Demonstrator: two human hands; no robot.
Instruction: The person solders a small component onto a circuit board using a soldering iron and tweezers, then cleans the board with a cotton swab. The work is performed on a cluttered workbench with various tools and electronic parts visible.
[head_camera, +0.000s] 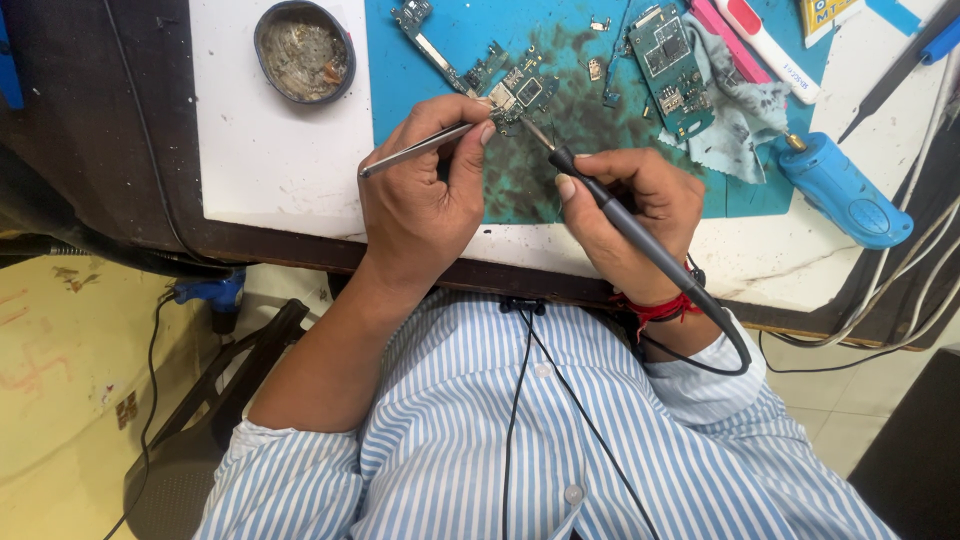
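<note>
My left hand (420, 200) grips metal tweezers (415, 148), whose tips touch a small circuit board (520, 95) lying on a stained blue mat (560, 110). Held like a pen in my right hand (630, 220) is a dark soldering iron (640, 235); its tip rests on the same board from the right. The iron's cable loops down past my right wrist, which wears a red thread band.
A round tin of flux (304, 50) stands on the white benchtop at the left. A second green board (670, 60) and a grey cloth (735, 115) lie to the right, with a blue handheld tool (845, 190), a pink-white tool and cables beyond.
</note>
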